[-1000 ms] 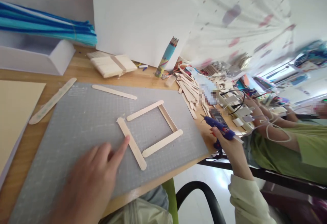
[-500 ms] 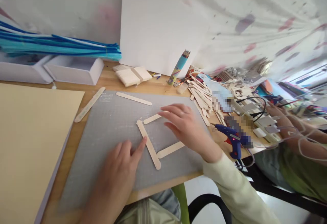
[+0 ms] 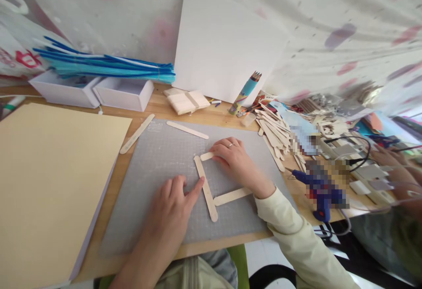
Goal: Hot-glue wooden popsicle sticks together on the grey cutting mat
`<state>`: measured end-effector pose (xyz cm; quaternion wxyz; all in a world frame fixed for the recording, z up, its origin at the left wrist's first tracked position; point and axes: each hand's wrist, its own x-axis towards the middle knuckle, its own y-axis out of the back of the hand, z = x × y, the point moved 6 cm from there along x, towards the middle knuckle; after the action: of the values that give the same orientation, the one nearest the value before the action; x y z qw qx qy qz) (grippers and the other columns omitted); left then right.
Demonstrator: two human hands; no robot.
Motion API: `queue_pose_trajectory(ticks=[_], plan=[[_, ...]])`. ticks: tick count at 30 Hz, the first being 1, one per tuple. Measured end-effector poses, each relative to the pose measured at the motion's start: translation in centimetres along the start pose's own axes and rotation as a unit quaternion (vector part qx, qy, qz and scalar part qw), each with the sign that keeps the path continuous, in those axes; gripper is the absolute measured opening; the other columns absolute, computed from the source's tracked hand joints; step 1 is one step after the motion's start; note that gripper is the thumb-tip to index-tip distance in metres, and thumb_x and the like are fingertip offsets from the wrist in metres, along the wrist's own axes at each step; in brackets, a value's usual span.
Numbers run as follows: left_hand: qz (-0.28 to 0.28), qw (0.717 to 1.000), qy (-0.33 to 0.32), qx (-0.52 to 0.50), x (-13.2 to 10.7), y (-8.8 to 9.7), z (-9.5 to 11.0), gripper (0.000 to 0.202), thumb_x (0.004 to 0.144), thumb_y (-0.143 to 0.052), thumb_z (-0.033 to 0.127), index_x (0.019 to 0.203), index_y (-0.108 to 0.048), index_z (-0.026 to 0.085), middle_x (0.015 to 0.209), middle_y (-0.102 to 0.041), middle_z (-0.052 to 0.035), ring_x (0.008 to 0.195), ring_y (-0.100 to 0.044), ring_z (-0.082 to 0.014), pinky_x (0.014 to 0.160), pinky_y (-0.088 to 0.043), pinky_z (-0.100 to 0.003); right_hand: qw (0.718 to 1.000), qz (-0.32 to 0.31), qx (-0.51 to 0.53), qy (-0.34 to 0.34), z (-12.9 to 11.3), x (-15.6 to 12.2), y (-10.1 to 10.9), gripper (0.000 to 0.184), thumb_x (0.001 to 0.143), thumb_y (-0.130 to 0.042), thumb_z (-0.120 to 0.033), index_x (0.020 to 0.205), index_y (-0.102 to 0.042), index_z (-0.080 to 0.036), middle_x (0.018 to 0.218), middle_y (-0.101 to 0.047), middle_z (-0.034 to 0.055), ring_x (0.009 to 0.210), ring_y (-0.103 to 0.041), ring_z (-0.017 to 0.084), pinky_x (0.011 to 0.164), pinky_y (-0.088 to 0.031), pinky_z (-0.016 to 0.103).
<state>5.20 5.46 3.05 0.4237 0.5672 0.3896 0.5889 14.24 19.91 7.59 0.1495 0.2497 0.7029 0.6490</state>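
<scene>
Across the surface (image 3: 99, 266) from where I stand, a grey mat (image 3: 158, 170) carries the sticks being worked. The near stick (image 3: 208, 196) lies on its middle part, slanting slightly. The left hand (image 3: 169, 205) sets the tip of one digit on it around mid-length; its grip is loose and fairly wide, the other fingers bent and apart from that tip.

Beside the near stick's top end begins the far stick (image 3: 206, 156), running under the right hand (image 3: 234, 162). That hand arches low, thumb and fingers about the far stick; I cannot tell whether its grip pinches the wood or only steadies it. One finger wears a ring (image 3: 231, 145). The low stick (image 3: 232, 196) starts just beside the near stick's lower part and passes under the right wrist.

Toward the back of the mat lies a spare stick (image 3: 187, 129); another, the edge stick (image 3: 136, 134), lies aslant by the mat's left edge. Behind them sit a bundle (image 3: 187, 101) of sticks and a pencil tube (image 3: 245, 93), tilted in view. Off to the right, a heap (image 3: 273, 128) of sticks spreads beyond the mat, with a blue glue gun (image 3: 325, 201) nearby, partly blurred.
</scene>
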Motion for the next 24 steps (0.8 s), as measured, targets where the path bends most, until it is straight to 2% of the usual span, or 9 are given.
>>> queue_pose_trajectory(ticks=[8, 14, 19, 21, 24], plan=[[-0.014, 1.000, -0.004, -0.008, 0.2, 0.1, -0.1, 0.066, 0.083, -0.044, -0.008, 0.128, -0.063, 0.036, 0.094, -0.055, -0.0062, 0.076, -0.050, -0.0179, 0.064, -0.045, -0.028, 1.000, -0.003, 0.020, 0.013, -0.4, 0.0, -0.3, 0.017, 0.096, -0.057, -0.023, 0.108, -0.069, -0.021, 0.111, -0.068, 0.0094, 0.106, -0.053, 0.026, 0.091, -0.037, 0.041], [0.007, 1.000, -0.007, -0.009, 0.1, 0.1, 0.0, 0.064, 0.084, -0.041, -0.007, 0.126, -0.065, 0.035, 0.094, -0.055, -0.0075, 0.075, -0.050, -0.0192, 0.065, -0.044, -0.031, 0.999, 0.017, 0.027, 0.017, -0.1, -0.1, -0.7, 0.017, 0.097, -0.057, -0.026, 0.107, -0.069, -0.021, 0.111, -0.067, 0.0091, 0.106, -0.052, 0.025, 0.090, -0.037, 0.040], [0.007, 1.000, 0.000, 0.002, 0.2, 0.1, -0.1, 0.064, 0.084, -0.043, -0.007, 0.125, -0.065, 0.037, 0.092, -0.054, -0.0066, 0.073, -0.048, -0.0183, 0.062, -0.041, -0.029, 0.999, 0.025, 0.036, 0.021, 0.0, 0.3, -1.2, 0.018, 0.098, -0.056, -0.028, 0.109, -0.068, -0.021, 0.111, -0.068, 0.0087, 0.106, -0.052, 0.025, 0.090, -0.037, 0.041], [0.013, 1.000, -0.002, -0.002, 0.2, 0.1, -0.1, 0.064, 0.084, -0.042, -0.007, 0.126, -0.065, 0.037, 0.091, -0.053, -0.0063, 0.072, -0.047, -0.0183, 0.062, -0.041, -0.029, 0.999, 0.025, 0.031, 0.018, -0.1, 0.2, -1.0, 0.018, 0.097, -0.056, -0.029, 0.109, -0.068, -0.021, 0.111, -0.067, 0.0089, 0.106, -0.052, 0.027, 0.091, -0.037, 0.041], [0.015, 1.000, -0.002, -0.013, 0.1, 0.0, -0.1, 0.065, 0.084, -0.042, -0.007, 0.128, -0.063, 0.037, 0.093, -0.052, -0.0064, 0.074, -0.046, -0.0186, 0.063, -0.041, -0.029, 0.999, 0.026, 0.022, 0.010, -0.5, -1.0, 0.3, 0.021, 0.096, -0.057, -0.027, 0.114, -0.065, -0.017, 0.115, -0.065, 0.0120, 0.109, -0.050, 0.029, 0.092, -0.038, 0.044]])
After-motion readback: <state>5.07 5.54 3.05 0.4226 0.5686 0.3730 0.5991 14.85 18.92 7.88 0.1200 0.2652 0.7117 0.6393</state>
